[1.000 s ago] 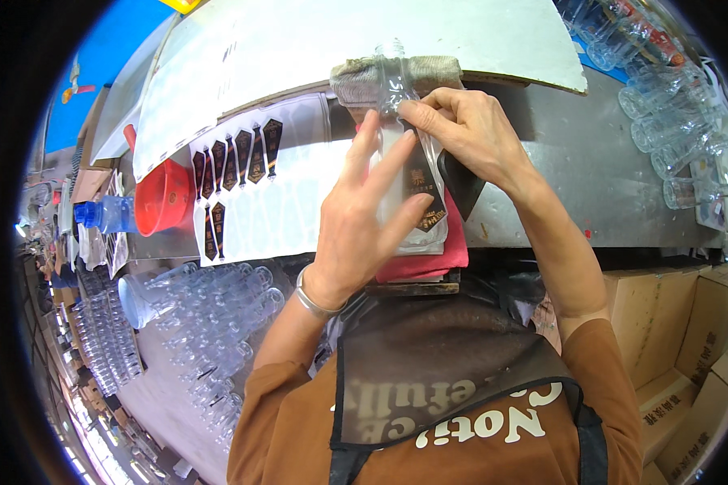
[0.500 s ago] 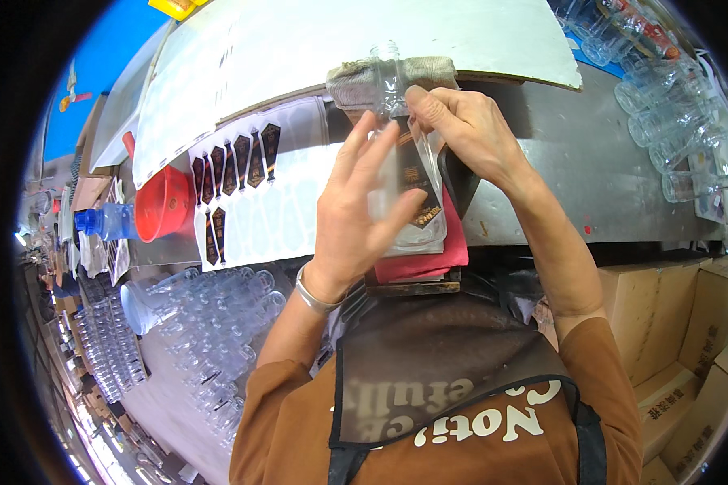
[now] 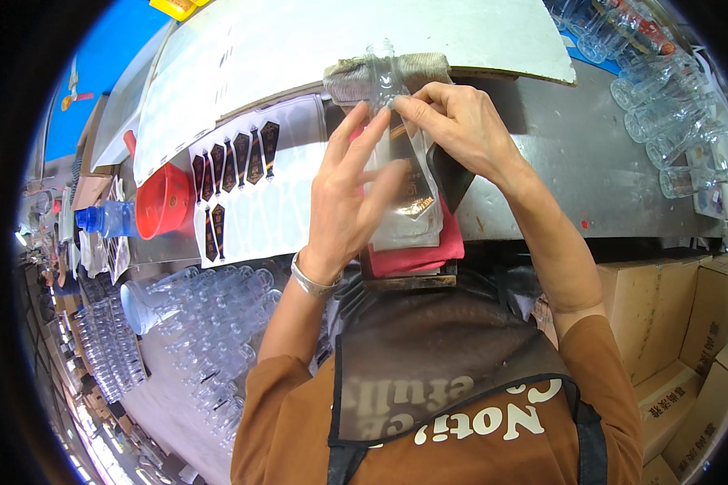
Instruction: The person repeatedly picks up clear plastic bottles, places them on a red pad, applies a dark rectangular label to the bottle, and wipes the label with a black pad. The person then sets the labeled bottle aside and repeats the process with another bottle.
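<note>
A clear bottle (image 3: pixel 422 230) lies with its neck on a rolled grey cloth (image 3: pixel 425 66) and its base end over a red cloth (image 3: pixel 449 246). On its upper face is a dark tie-shaped label (image 3: pixel 413 179). My right hand (image 3: pixel 461 129) is closed at the bottle's shoulder, its thumb pressed by the label's narrow top; its other fingertips are hidden. My left hand (image 3: pixel 344 190) is open along the bottle's left side, two fingers stretched toward the shoulder, the thumb blurred over the label. Left of it lies a label sheet (image 3: pixel 287 174) with several dark labels.
A white board (image 3: pixel 364 28) lies across the far side of the metal table (image 3: pixel 558 174). A red tub (image 3: pixel 162 202) and a blue-capped bottle (image 3: pixel 109 220) stand left. Clear bottles (image 3: pixel 210 323) crowd the lower left, more lie far right. Cardboard boxes (image 3: pixel 651 315) are at lower right.
My right thumb has moved down and left on the bottle's shoulder. My left hand has shifted slightly left and down, its fingertips now close to the right thumb.
</note>
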`<state>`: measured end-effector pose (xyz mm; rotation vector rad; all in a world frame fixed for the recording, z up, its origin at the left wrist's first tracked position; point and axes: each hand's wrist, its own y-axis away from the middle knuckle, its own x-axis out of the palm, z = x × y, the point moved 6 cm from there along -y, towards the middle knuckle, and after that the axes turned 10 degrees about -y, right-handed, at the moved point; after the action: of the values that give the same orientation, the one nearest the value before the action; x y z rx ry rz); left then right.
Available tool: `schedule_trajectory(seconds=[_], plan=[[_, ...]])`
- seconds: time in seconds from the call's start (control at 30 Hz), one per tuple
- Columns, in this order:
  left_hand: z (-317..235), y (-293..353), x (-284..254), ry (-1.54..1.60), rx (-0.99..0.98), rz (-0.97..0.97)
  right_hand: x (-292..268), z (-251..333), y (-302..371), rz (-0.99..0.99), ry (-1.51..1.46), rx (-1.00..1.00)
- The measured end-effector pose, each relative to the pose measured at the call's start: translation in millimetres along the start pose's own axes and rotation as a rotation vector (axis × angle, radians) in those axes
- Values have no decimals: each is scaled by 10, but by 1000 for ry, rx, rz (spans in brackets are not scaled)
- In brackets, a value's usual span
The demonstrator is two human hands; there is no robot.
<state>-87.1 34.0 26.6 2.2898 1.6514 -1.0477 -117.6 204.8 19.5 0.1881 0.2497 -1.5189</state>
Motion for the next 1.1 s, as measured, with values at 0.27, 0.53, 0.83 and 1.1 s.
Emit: schedule_trajectory(seconds=[0.27,0.53,0.83,1.1], plan=[[73,105,32,178,-126,31,20,-189,211,51,-194,65],[98,415,143,459,-274,159,156,-245,858,178,-406,162],[179,344,138,501,-331,62,189,-129,833,65,-320,142],[214,347,141,535,-324,74,187,-159,837,-20,-226,62]])
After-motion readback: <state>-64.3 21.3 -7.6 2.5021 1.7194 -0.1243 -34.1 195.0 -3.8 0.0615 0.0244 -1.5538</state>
